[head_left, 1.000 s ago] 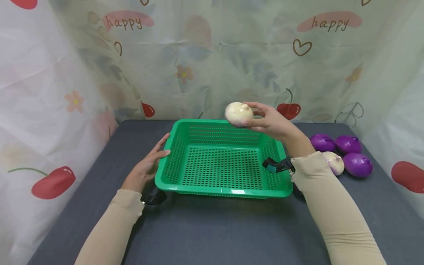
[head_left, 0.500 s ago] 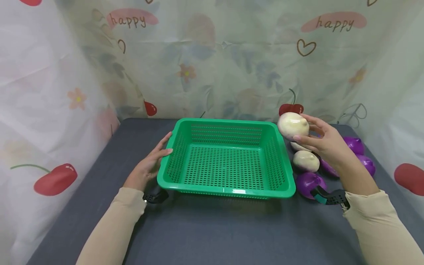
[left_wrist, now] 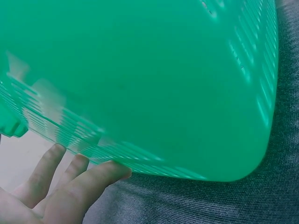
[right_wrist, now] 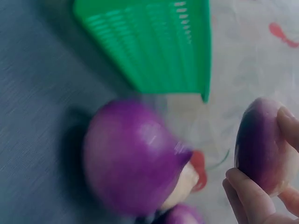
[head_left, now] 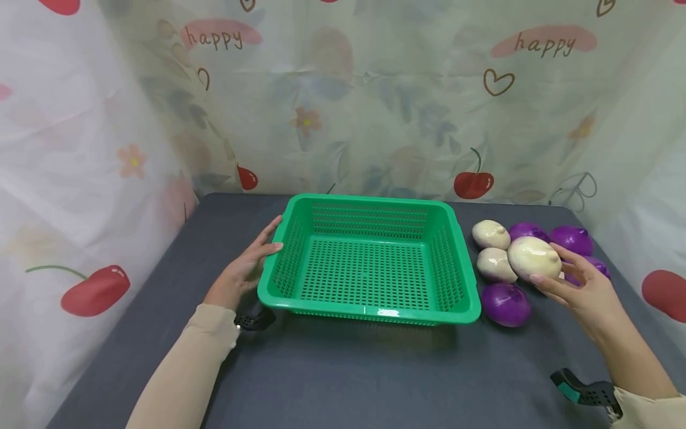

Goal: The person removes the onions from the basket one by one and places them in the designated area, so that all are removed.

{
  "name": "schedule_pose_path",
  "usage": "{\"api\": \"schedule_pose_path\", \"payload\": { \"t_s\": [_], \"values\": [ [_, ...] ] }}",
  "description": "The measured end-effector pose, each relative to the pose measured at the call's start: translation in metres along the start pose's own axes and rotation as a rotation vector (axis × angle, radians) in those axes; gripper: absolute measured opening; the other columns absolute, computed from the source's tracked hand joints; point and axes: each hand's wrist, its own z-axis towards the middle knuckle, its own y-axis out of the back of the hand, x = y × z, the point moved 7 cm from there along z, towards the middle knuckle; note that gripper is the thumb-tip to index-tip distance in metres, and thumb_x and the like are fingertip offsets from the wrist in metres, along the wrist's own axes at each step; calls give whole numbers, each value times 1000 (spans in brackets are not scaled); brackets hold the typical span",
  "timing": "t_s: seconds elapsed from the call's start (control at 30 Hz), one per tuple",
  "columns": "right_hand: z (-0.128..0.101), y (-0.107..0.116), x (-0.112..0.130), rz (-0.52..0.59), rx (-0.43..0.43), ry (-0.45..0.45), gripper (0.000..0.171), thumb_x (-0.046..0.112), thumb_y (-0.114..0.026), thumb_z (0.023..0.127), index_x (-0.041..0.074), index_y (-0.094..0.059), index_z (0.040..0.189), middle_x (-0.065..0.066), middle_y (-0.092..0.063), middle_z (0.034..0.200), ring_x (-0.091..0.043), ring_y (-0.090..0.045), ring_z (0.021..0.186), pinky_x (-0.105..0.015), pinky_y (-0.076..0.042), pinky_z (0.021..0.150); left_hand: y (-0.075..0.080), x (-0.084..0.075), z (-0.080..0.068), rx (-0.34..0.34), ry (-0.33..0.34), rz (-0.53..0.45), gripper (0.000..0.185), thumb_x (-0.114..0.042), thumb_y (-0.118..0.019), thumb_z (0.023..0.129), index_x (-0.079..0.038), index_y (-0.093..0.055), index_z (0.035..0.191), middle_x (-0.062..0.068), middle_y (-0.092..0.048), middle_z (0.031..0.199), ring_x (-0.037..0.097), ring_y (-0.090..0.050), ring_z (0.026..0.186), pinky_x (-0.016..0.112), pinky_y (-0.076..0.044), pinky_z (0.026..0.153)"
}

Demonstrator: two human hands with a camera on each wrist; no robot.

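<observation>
My right hand [head_left: 586, 292] holds a round white-and-purple turnip [head_left: 530, 256] between thumb and fingers, over the group at the right. In the right wrist view, the same turnip [right_wrist: 257, 144] shows its dark purple side. Two white turnips [head_left: 490, 234] [head_left: 495, 266] sit to its left, and a purple onion [head_left: 506, 305] lies in front. More purple onions [head_left: 572, 239] are behind and partly hidden. At the left, my left hand [head_left: 241, 271] rests with straight fingers against the outer side of a green plastic basket [head_left: 370, 316], which holds nothing.
The basket stands mid-table on a dark grey tabletop [head_left: 364, 381]. Printed cloth [head_left: 375, 119] hangs behind the table and along both sides. A black strap [head_left: 586, 390] circles my right wrist.
My right hand has carried the turnip from above the basket's back right, rightward and down to the group on the table. The left hand stays at the basket's left side.
</observation>
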Motion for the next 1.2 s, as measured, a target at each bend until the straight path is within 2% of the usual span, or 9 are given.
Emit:
{"api": "schedule_pose_path", "payload": {
  "t_s": [0.13,0.4,0.5,0.6,0.73,0.93,1.2],
  "values": [
    [-13,19,-22,-63,-50,-50,80,7,-65,91,22,-21,156,13,-41,111,12,-55,89,-14,-53,70,-1,0,-1,2,2,-3,69,-9,-44,102,-40,-13,154,7,-28,150,18,-55,115,35,-53,86],
    [-35,41,-48,-139,-128,-55,80,6,-66,91,18,-20,156,21,-48,102,13,-54,86,-11,-51,66,0,2,0,-9,7,3,69,-10,-46,102,-41,-13,154,9,-23,153,19,-54,117,35,-53,86],
    [-40,48,-54,-247,-160,-87,80,11,-66,91,19,-19,156,29,-50,95,15,-51,83,-10,-50,64,-1,2,0,-7,5,11,69,-10,-46,102,-41,-13,154,9,-21,154,20,-52,119,36,-53,87],
    [-44,53,-59,-402,-182,-124,81,21,-66,93,20,-17,156,37,-45,92,20,-47,81,-9,-46,62,-1,2,0,-5,2,13,69,-10,-46,102,-41,-13,154,9,-21,155,20,-51,120,36,-53,87],
    [-43,56,-64,-533,-178,-160,83,33,-65,93,20,-13,157,40,-36,95,24,-42,80,-8,-40,62,0,1,1,-14,2,9,69,-10,-46,102,-41,-13,154,10,-21,155,20,-53,118,35,-53,86],
    [-41,58,-73,-566,-150,-155,83,33,-64,93,15,-14,156,44,-34,94,25,-39,81,-9,-37,62,1,2,0,-15,5,20,69,-10,-45,102,-41,-12,154,10,-17,157,20,-50,120,35,-53,87],
    [-34,59,-80,-611,-143,-173,87,38,-65,92,10,-14,156,41,-34,93,24,-37,79,-11,-37,62,1,2,0,-6,-2,12,69,-10,-46,102,-41,-13,154,9,-18,156,20,-50,121,35,-52,87]
  ]
}}
